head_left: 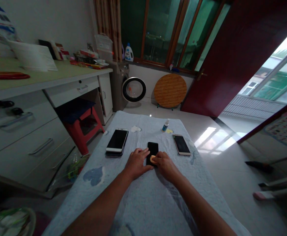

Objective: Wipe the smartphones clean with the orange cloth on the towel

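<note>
While the left hand [136,163] lies flat, right hand [165,165] fingers pinch a pad [153,159] on the unbranded black phone [152,151].

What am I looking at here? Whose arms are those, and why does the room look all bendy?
There is only one picture, and it comes from a small camera worn on a person's head, looking forward and down. That is why you see two bare arms reaching out from the bottom: they belong to the person wearing the camera. The wide lens bends the room's edges.

The hands are working over a table covered with a light cloth. The left hand rests flat beside a black phone, touching its edge. The right hand presses a small orange pad onto that phone's lower end.

Also on the cloth: a phone with a white frame on the left, a gold-edged phone on the right, a little bottle and a white wad further back.
</note>
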Demonstrator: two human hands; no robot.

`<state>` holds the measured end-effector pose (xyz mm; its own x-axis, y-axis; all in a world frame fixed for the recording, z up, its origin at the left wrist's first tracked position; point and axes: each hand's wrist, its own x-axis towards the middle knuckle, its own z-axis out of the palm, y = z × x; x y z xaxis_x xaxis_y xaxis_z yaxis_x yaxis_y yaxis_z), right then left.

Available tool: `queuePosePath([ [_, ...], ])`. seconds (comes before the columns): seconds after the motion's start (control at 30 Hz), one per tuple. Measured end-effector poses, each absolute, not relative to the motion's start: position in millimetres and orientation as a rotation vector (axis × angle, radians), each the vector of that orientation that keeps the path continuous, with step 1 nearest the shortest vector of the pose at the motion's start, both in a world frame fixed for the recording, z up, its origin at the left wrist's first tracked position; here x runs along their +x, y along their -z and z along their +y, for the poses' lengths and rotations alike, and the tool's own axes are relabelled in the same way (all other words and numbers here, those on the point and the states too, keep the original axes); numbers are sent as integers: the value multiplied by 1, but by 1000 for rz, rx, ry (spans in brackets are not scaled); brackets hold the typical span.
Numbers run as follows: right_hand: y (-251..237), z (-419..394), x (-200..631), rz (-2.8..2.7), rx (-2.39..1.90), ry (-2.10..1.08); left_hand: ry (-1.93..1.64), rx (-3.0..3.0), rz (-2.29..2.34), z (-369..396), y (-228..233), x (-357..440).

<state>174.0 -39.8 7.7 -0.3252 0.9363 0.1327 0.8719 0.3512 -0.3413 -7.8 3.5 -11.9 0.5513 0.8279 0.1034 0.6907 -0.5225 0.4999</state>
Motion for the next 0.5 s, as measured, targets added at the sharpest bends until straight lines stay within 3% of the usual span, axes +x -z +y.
queuePosePath([
  [0.5, -1, 65, 170, -2326, -1977, -19, -484, 2382, 1203, 3, 4, -10],
])
